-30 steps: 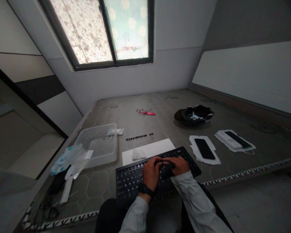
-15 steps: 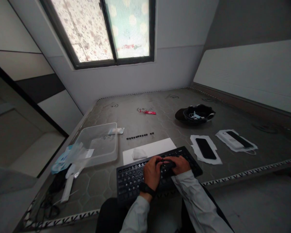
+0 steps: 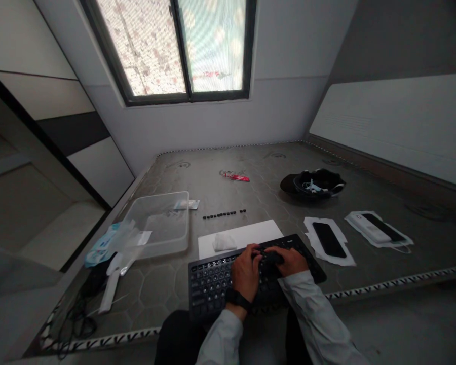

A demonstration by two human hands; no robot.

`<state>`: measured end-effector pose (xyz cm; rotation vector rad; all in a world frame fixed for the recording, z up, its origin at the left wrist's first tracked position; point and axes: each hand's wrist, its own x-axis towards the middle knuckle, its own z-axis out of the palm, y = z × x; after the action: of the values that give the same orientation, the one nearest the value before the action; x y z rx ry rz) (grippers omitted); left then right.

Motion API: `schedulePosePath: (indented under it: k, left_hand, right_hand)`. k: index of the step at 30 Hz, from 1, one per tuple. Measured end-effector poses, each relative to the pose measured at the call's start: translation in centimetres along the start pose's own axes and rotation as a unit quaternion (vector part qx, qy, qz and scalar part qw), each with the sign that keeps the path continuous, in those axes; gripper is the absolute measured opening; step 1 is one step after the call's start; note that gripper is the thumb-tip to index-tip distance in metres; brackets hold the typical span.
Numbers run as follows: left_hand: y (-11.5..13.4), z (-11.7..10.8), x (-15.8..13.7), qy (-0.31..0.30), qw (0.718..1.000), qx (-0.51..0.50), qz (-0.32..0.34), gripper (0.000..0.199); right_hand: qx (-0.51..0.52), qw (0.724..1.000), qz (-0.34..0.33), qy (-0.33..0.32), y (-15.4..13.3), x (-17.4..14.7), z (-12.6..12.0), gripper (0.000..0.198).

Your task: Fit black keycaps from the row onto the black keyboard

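A black keyboard (image 3: 209, 293) lies at the near edge of the mattress, close to my lap; pale spots show where several keycaps are off. Over its middle, my right hand (image 3: 294, 262) grips a small dark rounded object (image 3: 274, 258), whose kind I cannot make out. My left hand (image 3: 245, 274), with a black band on the wrist, is curled beside it, fingertips meeting the right hand's. What the left fingers pinch, if anything, is hidden. Beyond the keyboard lie a white sheet (image 3: 256, 231) with a crumpled white tissue (image 3: 224, 242) on it, and a row of small black keycaps (image 3: 219, 215).
To the left are a clear plastic box (image 3: 171, 247), a blue packet (image 3: 101, 248), a white-handled tool (image 3: 109, 291) and black cables (image 3: 76, 322). On the right, a dark phone (image 3: 329, 239) and a white device (image 3: 369, 227) rest on white cloths. A black cap (image 3: 294, 185) and red item (image 3: 238, 178) lie farther back.
The whole view has shifted slightly, so things appear a little farther right. Both hands stay together over the keyboard, with only small finger movement.
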<state>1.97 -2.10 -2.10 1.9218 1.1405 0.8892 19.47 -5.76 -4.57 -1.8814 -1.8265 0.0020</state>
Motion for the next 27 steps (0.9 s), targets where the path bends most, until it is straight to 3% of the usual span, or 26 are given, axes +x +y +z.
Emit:
schedulePosePath:
  k: [6,11,17,19,23,27]
  left_hand:
    - [0.3,-0.1,-0.2,-0.003,1.000,0.020,-0.013,0.027]
    - [0.7,-0.5,-0.3,-0.013,0.998,0.053,-0.015,0.026]
    - [1.0,-0.6,-0.2,-0.019,0.996,0.078,-0.032,0.026]
    - [1.0,-0.6,-0.1,-0.022,0.996,0.077,-0.031,0.026]
    - [1.0,-0.5,-0.1,-0.026,0.997,0.074,-0.029,0.025]
    - [0.9,-0.1,-0.1,-0.023,0.997,0.066,-0.032,0.025]
  right_hand:
    - [-0.034,0.996,0.082,0.011,0.3,1.5,-1.1,0.023]
    - [-0.005,0.997,0.074,-0.013,1.5,5.4,-2.3,0.020]
    - [-0.003,0.998,0.027,-0.048,3.1,12.6,-3.3,0.025]
    - [0.002,0.998,0.042,-0.051,3.7,15.1,-2.8,0.024]
    - [0.057,0.981,0.147,-0.111,5.2,19.4,-0.4,0.020]
    - [0.073,0.972,0.177,-0.136,7.0,22.2,2.8,0.016]
